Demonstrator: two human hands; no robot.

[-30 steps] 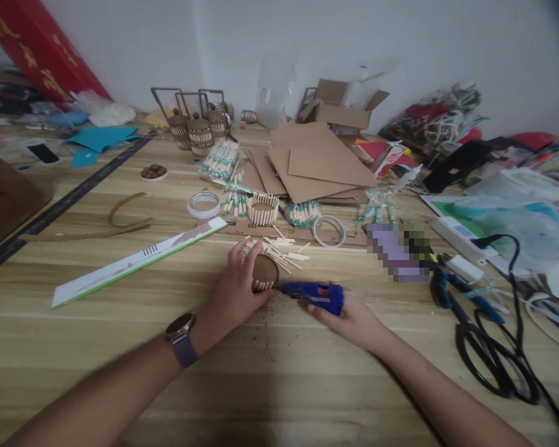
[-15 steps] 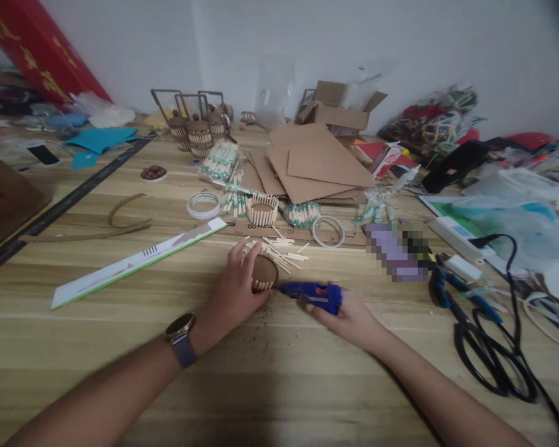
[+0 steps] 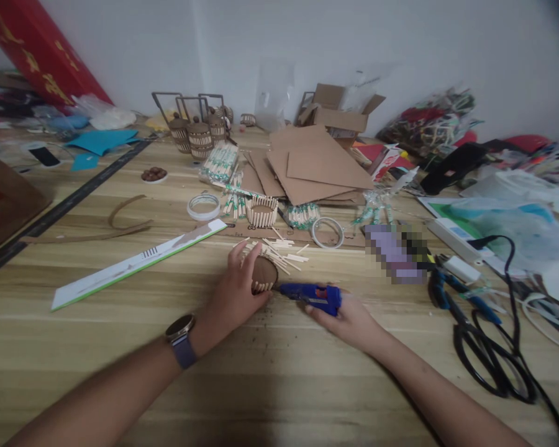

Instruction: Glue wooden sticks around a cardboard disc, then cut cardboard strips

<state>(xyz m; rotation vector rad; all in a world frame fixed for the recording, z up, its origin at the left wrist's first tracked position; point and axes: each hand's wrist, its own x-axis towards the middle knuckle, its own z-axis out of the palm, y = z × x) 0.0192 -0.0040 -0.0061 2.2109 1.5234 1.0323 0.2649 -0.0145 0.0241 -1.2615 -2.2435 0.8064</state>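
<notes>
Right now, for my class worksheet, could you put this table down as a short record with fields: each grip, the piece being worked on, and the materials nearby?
Left grip: holding a round brown base from its left
Right grip: holding a blue glue gun
Gun direction: pointing left, tip at the base's near right edge; contact unclear
On the base: short sticks along the near edge; left part hidden
Beyond it: loose sticks, then a ring of upright sticks
Behind: cardboard sheets

1. L hand (image 3: 233, 292) + R hand (image 3: 351, 324): 2.
2. Glue gun (image 3: 314, 297): 1.
3. Stick-edged rounds (image 3: 265, 272) nr. hands: 2.
4. Loose sticks (image 3: 284, 256): can't count from here.
5. Tape rolls (image 3: 200, 216): 2.
6. Handled pots (image 3: 200, 141), grouped: 3.
7. Wristwatch (image 3: 181, 327): 1.
</notes>
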